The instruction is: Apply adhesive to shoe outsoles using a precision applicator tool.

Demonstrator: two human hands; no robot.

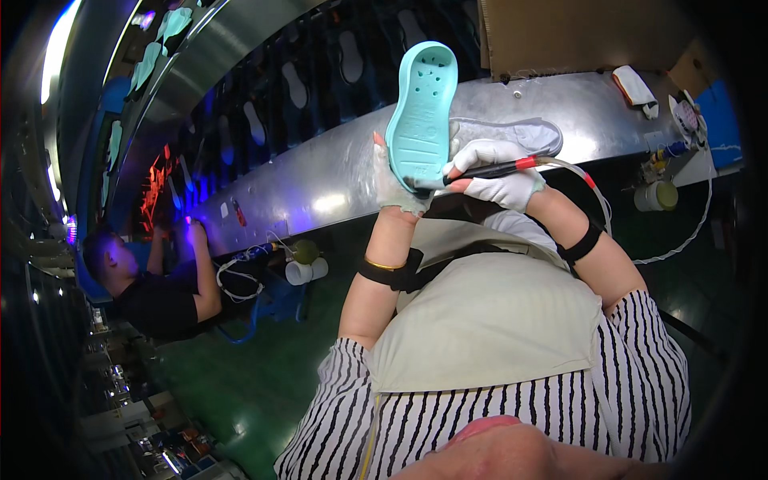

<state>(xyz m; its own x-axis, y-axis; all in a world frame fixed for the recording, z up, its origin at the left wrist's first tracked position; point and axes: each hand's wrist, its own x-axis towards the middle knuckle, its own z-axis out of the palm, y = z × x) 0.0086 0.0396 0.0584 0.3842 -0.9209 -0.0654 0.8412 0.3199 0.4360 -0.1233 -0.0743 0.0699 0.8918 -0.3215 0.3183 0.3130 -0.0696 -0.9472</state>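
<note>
A turquoise shoe sole (424,116) is held up in front of me, its end with small holes pointing away. My left hand (392,182), in a white glove with bare fingertips, is closed round its near end. In my right hand (504,178), gloved the same way, is a black-handled brush (498,170) with red bands, fed by a clear hose (596,190). The brush's tip is at the near end of the sole; whether it touches is hard to see. Just behind my right hand a grey shoe (512,134) lies on the metal bench.
The metal bench (336,180) runs along a dark conveyor carrying several soles (296,84). A white cloth item (634,86) and a cardboard box (584,32) are at the right. Below the bench hangs a small pot (656,196). At the left a co-worker (160,288) works under violet light.
</note>
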